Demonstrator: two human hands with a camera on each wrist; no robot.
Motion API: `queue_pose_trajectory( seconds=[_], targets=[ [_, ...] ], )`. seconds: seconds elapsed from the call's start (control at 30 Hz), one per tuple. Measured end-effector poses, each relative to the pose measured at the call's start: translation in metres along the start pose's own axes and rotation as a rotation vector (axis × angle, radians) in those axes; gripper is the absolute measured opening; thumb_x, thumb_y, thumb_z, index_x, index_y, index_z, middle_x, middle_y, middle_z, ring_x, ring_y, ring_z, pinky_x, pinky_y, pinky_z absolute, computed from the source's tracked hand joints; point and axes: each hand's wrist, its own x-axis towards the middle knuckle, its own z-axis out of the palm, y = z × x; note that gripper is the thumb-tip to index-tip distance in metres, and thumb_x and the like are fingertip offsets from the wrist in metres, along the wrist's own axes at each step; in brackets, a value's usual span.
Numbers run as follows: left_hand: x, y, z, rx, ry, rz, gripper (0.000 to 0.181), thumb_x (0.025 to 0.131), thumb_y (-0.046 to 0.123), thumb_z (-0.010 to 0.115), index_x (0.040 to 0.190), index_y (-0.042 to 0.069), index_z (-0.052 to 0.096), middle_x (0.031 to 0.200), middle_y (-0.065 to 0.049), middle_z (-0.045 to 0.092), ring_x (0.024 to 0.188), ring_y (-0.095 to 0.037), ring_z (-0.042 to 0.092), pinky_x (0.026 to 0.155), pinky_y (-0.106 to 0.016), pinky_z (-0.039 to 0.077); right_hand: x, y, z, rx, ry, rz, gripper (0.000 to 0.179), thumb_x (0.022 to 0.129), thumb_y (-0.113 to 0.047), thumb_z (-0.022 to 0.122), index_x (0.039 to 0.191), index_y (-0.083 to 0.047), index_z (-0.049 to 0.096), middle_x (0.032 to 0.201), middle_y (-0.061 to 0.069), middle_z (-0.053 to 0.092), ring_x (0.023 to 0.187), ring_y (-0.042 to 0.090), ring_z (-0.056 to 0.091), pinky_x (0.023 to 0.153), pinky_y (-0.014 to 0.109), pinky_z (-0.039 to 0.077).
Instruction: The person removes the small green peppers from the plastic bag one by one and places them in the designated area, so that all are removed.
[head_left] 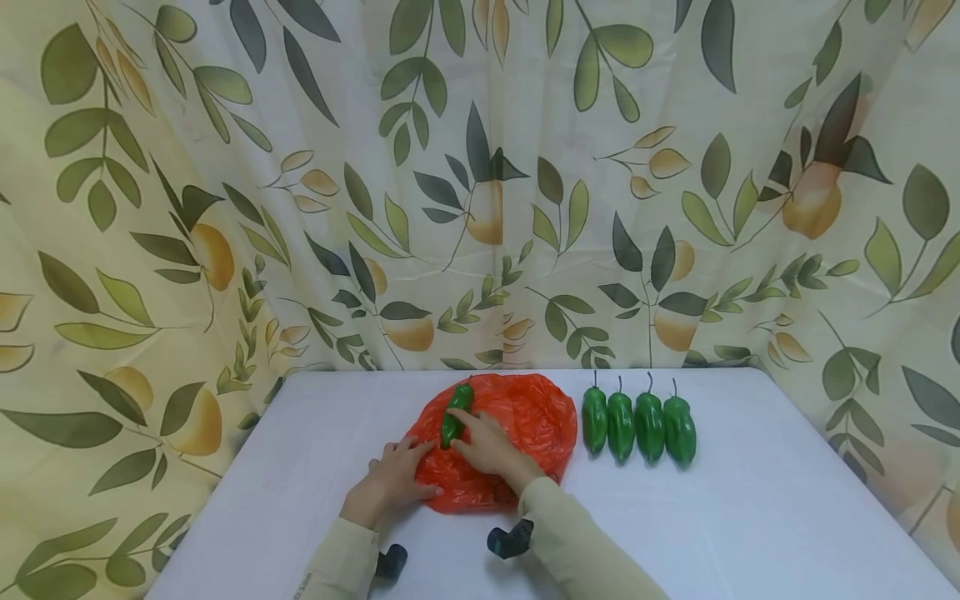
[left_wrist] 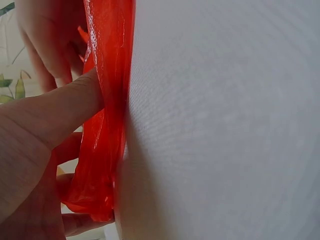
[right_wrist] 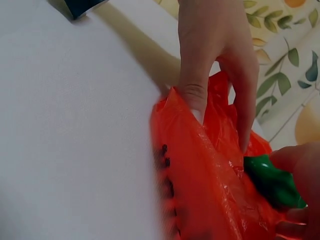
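Note:
My right hand [head_left: 491,450] grips a glossy green pepper [head_left: 459,408] between thumb and fingers, over the red plastic bag [head_left: 532,408]. In the right wrist view, part of that pepper [right_wrist: 275,182] shows against the crumpled red film, beside the fingers. At the bag's near left edge, my left hand [head_left: 393,479] holds the film. Its thumb [left_wrist: 75,102] goes in behind a fold of the bag [left_wrist: 112,125] in the left wrist view, while the other fingers are partly covered by red film.
To the right of the bag, several green peppers [head_left: 649,427] with stems lie side by side in a row. They rest on a white table [head_left: 720,525]. Behind it hangs a leaf-and-fruit patterned curtain [head_left: 525,208]. Dark wrist devices [head_left: 512,540] sit by both sleeves.

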Motion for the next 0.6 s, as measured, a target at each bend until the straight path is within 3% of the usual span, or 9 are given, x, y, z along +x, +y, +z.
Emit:
queue_pose_trajectory(
  seconds=[0.23, 0.43, 0.6],
  targets=[
    [-0.0002, -0.0001, -0.0012, -0.006, -0.009, -0.016, 0.080, 0.078, 0.039, 0.086, 0.148, 0.020, 0.052, 0.151, -0.015, 0.047, 0.133, -0.039, 0.043, 0.106, -0.073, 0.040, 0.0059, -0.0027, 0.0063, -0.023, 0.017, 0.006, 0.061, 0.098, -0.024, 0.067, 0.154, -0.031, 0.043, 0.166, 0.023, 0.019, 0.144, 0.047, 0.037, 0.107, 0.073, 0.040],
    [-0.0007, -0.0005, -0.0014, 0.001, -0.013, -0.023, 0.081, 0.077, 0.039, 0.086, 0.149, 0.021, 0.052, 0.153, -0.013, 0.046, 0.134, -0.039, 0.043, 0.107, -0.073, 0.039, 0.0038, -0.0067, 0.0073, -0.091, -0.011, 0.015, 0.061, 0.098, -0.027, 0.067, 0.154, -0.034, 0.043, 0.166, 0.019, 0.023, 0.144, 0.044, 0.036, 0.111, 0.071, 0.037],
    [-0.0009, -0.0009, 0.0001, 0.002, -0.001, -0.005, 0.080, 0.078, 0.038, 0.086, 0.148, 0.018, 0.052, 0.150, -0.014, 0.048, 0.131, -0.038, 0.044, 0.105, -0.073, 0.041, 0.0033, -0.0098, 0.0069, -0.073, -0.013, 0.037, 0.058, 0.098, -0.026, 0.068, 0.152, -0.028, 0.046, 0.163, 0.019, 0.028, 0.141, 0.041, 0.038, 0.111, 0.071, 0.037]
  ],
)
